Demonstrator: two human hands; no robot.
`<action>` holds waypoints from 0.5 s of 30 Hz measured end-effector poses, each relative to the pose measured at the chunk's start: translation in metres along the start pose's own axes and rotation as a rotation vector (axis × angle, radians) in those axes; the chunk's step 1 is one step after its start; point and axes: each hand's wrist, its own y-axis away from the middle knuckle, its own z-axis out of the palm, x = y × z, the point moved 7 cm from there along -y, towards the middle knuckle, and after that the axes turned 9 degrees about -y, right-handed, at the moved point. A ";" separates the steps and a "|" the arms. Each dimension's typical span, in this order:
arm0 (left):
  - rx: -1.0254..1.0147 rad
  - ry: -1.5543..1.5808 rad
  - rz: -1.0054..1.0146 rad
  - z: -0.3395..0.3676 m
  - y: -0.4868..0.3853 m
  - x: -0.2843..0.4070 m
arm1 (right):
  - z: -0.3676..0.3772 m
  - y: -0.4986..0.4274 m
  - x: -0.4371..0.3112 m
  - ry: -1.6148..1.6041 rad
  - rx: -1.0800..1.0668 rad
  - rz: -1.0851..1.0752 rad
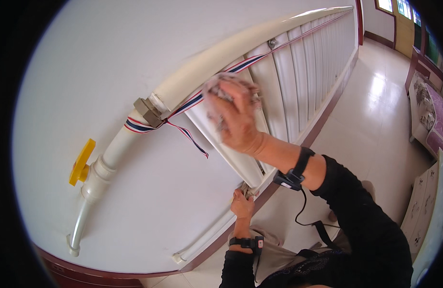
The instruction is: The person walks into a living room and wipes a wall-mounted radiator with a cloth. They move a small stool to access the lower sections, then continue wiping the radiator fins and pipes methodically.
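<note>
My right hand (239,115), blurred, grips a crumpled pale cloth (221,90) against the near end of a white wall radiator (268,79). Just above the hand runs the radiator's thick cream top pipe (207,59). A striped ribbon (185,104) in navy, white and red stretches along the fins and passes behind the cloth. Its knotted end is tied round the white pipe (117,144) beside a metal union nut (148,111). Lower down, my left hand (243,207) has its fingers curled round the metal fitting (245,189) at the radiator's bottom corner, which they partly hide.
A yellow valve handle (82,162) juts out from the pipe on the left. Below, a white pipe (207,234) follows the wall above a dark red skirting (221,248). To the right are a glossy tiled floor (365,97), a bed (437,115) and a white drawer cabinet (419,201).
</note>
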 end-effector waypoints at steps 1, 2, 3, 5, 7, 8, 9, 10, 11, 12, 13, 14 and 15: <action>-0.011 -0.005 -0.010 0.000 0.000 -0.001 | 0.005 -0.004 -0.012 -0.048 0.024 -0.070; 0.000 0.013 0.011 0.000 0.000 0.000 | 0.011 -0.007 -0.018 -0.033 0.000 -0.141; -0.009 0.021 0.010 0.000 0.000 -0.001 | 0.018 -0.010 -0.020 -0.001 -0.075 -0.231; -0.019 0.021 0.007 0.002 0.000 -0.002 | 0.006 -0.008 0.000 0.042 -0.014 -0.269; -0.027 0.013 -0.013 0.005 0.000 -0.005 | -0.009 0.009 0.037 0.268 0.012 -0.103; -0.013 0.010 -0.001 0.005 0.000 -0.005 | -0.025 0.025 0.059 0.240 0.063 0.043; 0.005 0.004 0.008 0.005 0.000 -0.004 | -0.037 0.043 0.072 0.224 0.061 0.083; 0.026 -0.002 0.018 0.004 0.000 -0.004 | -0.052 0.056 0.088 0.266 0.072 0.178; 0.024 0.002 0.030 0.005 0.000 -0.003 | -0.071 0.067 0.095 0.335 0.089 0.275; 0.023 0.004 0.040 0.005 -0.001 -0.002 | -0.091 0.080 0.111 0.232 0.239 0.561; 0.014 -0.002 0.021 0.006 -0.001 -0.003 | -0.105 0.086 0.126 0.276 0.198 0.835; 0.015 0.016 0.035 0.005 -0.001 -0.002 | -0.111 0.082 0.128 0.099 0.281 0.897; 0.006 0.018 0.028 0.005 -0.001 -0.002 | -0.113 0.070 0.124 -0.073 0.330 0.875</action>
